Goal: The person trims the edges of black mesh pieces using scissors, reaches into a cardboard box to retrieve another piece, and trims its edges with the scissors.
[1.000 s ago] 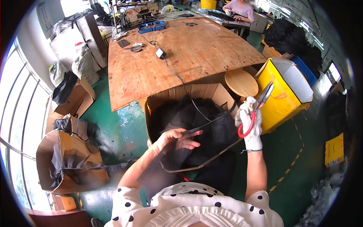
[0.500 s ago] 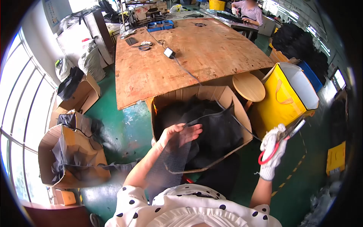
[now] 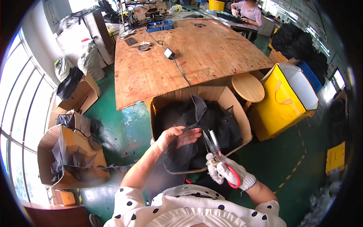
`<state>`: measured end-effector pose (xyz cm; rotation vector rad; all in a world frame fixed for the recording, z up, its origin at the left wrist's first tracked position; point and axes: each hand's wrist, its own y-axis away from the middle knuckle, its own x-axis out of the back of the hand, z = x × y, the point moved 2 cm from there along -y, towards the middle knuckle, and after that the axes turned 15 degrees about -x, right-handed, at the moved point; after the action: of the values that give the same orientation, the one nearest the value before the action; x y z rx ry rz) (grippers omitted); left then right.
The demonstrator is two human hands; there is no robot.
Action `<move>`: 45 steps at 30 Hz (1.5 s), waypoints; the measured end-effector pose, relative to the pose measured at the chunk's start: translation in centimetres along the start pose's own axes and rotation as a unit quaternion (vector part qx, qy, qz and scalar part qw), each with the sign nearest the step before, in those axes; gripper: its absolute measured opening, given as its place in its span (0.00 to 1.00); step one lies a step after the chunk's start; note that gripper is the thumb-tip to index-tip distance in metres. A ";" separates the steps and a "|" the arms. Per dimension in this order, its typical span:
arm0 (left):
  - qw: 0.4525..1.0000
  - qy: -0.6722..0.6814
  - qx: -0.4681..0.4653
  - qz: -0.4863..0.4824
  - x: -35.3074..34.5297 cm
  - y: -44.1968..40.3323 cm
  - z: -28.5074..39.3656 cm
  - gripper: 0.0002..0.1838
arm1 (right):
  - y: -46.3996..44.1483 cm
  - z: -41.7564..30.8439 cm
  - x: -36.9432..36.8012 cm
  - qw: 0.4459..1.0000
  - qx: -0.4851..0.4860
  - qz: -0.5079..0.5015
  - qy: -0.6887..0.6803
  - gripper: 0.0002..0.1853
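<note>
My left hand [image 3: 177,137] is bare and pinches the dark edging of a sheer black mesh piece [image 3: 171,164] between thumb and fingers. The mesh hangs down over my forearm. From the pinched edge, a black strip [image 3: 199,108] loops upward over the carton. My right hand [image 3: 227,172], in a white knit glove, grips red-handled scissors [image 3: 231,178]. Their blades are apart and point up, close to the left fingertips and the edging. Below both hands, an open cardboard box [image 3: 239,109] holds a heap of black mesh fabric [image 3: 223,126].
A wooden table [image 3: 159,75] stands ahead, with a corded white device [image 3: 169,53], scissors [image 3: 144,47] and blue bins [image 3: 160,26]. A round stool [image 3: 247,87] and yellow bag [image 3: 281,109] are on the right. A carton [image 3: 92,151] sits left. Another person [image 3: 247,13] works beyond.
My right hand has swung inward from the right with the scissors, bringing the blades near my left hand. The strip's far end has shifted left into a raised loop.
</note>
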<state>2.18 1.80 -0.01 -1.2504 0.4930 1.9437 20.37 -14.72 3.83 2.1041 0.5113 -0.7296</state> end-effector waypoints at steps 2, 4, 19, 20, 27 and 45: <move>1.000 -0.006 0.008 0.002 -0.3 0.2 0.2 0.19 | -0.5 0.1 0.2 1.000 -0.022 -0.015 -0.017 0.23; 1.000 -0.026 0.005 -0.008 -0.9 0.3 0.4 0.17 | -0.9 0.3 0.3 0.998 -0.043 -0.028 -0.035 0.21; 0.997 -0.072 0.018 -0.012 -0.1 -0.2 -0.9 0.23 | -2.6 -0.6 0.4 0.998 0.052 0.041 -0.006 0.13; 0.998 -0.059 0.018 -0.024 0.1 -0.4 -0.9 0.23 | -2.5 -0.9 0.2 0.998 0.045 0.045 -0.018 0.15; 0.997 -0.082 -0.006 0.009 -0.2 -1.1 -0.6 0.25 | -2.1 -1.7 0.0 0.982 0.150 0.102 0.045 0.17; 0.987 -0.158 0.011 0.027 0.0 -0.8 -1.3 0.31 | -2.8 -1.1 1.2 0.991 0.028 0.116 0.056 0.22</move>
<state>3.60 1.43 -0.55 -0.8993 0.3865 2.1274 20.02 -12.14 1.97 2.2200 0.3015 -0.4989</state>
